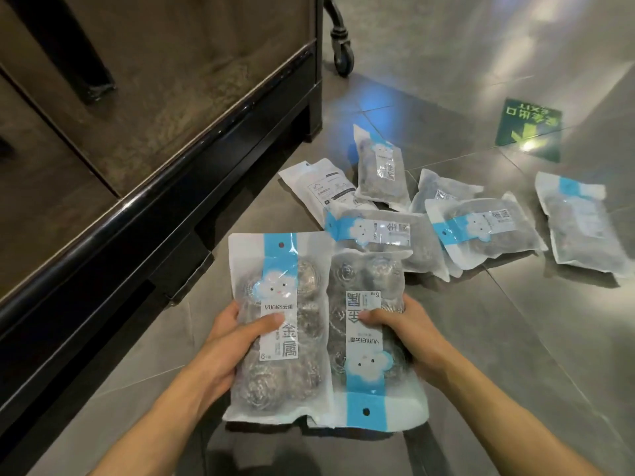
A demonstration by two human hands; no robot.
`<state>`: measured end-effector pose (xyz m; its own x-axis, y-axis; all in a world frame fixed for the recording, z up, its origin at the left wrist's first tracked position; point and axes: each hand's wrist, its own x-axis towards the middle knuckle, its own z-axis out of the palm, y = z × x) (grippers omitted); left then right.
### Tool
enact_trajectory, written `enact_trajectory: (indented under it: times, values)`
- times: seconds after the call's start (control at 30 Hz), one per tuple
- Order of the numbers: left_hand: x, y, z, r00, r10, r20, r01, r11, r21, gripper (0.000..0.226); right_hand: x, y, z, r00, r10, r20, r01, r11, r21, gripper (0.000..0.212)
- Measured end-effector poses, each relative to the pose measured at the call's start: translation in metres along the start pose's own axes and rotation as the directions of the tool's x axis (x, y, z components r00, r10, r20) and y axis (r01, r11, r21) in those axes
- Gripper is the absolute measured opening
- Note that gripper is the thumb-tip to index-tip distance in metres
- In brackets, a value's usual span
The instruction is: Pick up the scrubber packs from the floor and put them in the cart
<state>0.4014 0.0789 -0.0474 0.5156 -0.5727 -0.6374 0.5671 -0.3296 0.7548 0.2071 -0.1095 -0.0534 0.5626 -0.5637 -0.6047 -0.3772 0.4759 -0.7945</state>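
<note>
Nearest the camera, the left hand (pixel 220 341) gripped one scrubber pack (pixel 278 324) with its thumb curled over the label, and the right hand (pixel 409 334) gripped a second pack (pixel 371 338) likewise; the two lay side by side, long axes pointing away from the person, the second upside down. The cart (pixel 144 187) rose just to the left, nearer the left hand, so the coming lift looked to run leftward and up. Beyond, six more packs (pixel 381 231) lay scattered, some overlapping, on the floor (pixel 515 338).
</note>
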Motion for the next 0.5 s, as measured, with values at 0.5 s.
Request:
enact_trajectory:
  times: [0.5]
  values:
    - [-0.044,0.141,0.029,0.926,0.357,0.125,-0.37,0.924,0.095,0.06,-0.055,-0.148,-0.013,0.961,-0.273,-0.036,0.272,0.962,-0.039,0.033]
